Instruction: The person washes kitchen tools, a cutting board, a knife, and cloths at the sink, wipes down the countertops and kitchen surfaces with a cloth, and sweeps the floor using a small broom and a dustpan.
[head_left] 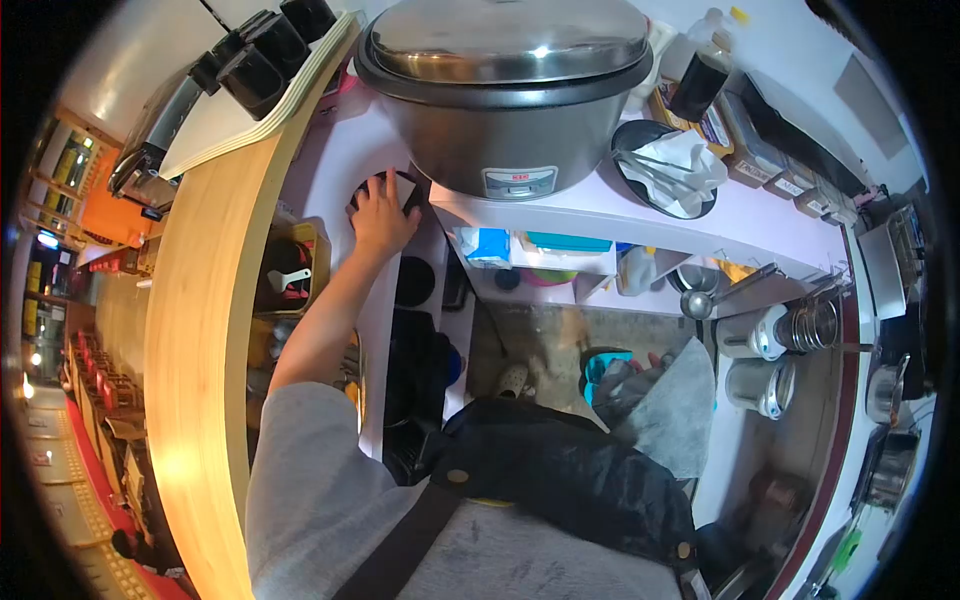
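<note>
My left hand (382,215) reaches out over a small dark round thing (412,201) on the white counter. Its fingers are spread and touch the dark thing, most of which the hand covers. A piece of something white (404,187) shows beside the fingers; I cannot tell what it is. Just beyond stands a large grey rice cooker (450,140) with a shiny metal lid. My right hand is out of view.
A black bowl (636,190) holding crumpled white paper and utensils stands right of the cooker. A ladle (698,303) hangs below the counter's right part. Black cups (250,85) stand on trays at upper left. A wooden ledge (200,330) runs along the left.
</note>
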